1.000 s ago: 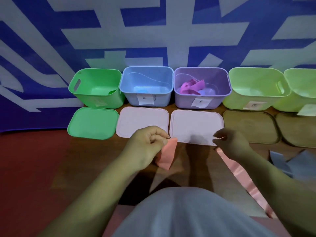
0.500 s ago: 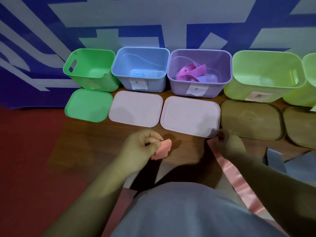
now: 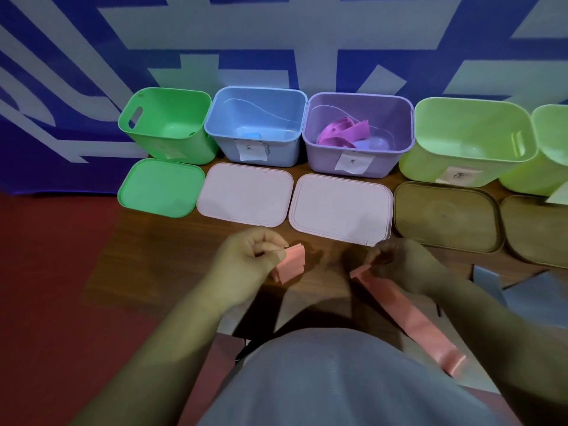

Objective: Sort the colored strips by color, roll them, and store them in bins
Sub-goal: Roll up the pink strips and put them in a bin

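My left hand (image 3: 246,262) pinches a folded pink strip roll (image 3: 290,263) just above the wooden table. My right hand (image 3: 396,265) pinches the near end of a long pink strip (image 3: 408,315) that runs back to the right along my arm. Against the wall stand a green bin (image 3: 167,124), a blue bin (image 3: 256,124) holding a small blue piece, a purple bin (image 3: 358,133) holding magenta strips (image 3: 341,132), and two light-green bins (image 3: 470,139).
Lids lie in front of the bins: a green lid (image 3: 159,187), two pink lids (image 3: 246,193), two brown lids (image 3: 445,216). Grey-blue strips (image 3: 522,290) lie at the right. A red surface borders the table's left side. My grey-clad lap fills the bottom.
The view tilted down and closer. My right hand dropped from above the lid's edge to the table and took the long pink strip's end. My left hand kept the pink roll.
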A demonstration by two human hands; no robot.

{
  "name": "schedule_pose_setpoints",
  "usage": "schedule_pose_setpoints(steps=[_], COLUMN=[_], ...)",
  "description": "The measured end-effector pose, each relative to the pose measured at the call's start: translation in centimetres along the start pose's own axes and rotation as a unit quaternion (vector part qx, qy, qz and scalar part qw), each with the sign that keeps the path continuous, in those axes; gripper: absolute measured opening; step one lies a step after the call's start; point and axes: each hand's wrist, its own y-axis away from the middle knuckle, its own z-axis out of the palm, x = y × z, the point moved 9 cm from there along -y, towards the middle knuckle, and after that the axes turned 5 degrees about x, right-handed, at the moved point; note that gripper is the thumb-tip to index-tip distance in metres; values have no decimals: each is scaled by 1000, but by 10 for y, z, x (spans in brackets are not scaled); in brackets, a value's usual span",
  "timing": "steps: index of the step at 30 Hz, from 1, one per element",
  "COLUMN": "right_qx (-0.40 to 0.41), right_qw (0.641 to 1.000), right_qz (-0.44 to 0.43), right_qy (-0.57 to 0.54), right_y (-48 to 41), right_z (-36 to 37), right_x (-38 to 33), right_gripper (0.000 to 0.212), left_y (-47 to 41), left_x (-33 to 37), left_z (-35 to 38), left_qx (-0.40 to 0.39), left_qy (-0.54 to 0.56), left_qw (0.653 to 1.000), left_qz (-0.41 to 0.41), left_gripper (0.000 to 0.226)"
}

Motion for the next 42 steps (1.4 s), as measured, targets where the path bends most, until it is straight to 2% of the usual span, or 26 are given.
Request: schedule_pose_setpoints(steps=[5,13,22,27,36,42], right_qx=[-38,-23,42,94,109,151], right_qw=[995,976,961,935,921,919], right_qz=[-30,-116,-246,-323,-281,-257], right_qy=[-85,-185,-116,-110,-248,-260], right_y=[23,47,71,75,65,67], right_z=[0,12,30,42,70,75], right_x=[-72,-171,-280,-319,-341,-352], right_gripper=[12,16,6,8,10,9], left_y=[3,12,23,32,35,33], left_x=[10,31,55,62,62,60], left_z=[-20,-68,-126,-153,-190,-205], left_qx=[-7,-20,-21,-37,-47,-60], left_qy=[-4,31,69,101,132,150], left_qw=[1000,997,993,989,982,976], left_qz=[27,68,93,104,130,145], left_gripper=[21,15,17,18,16,13])
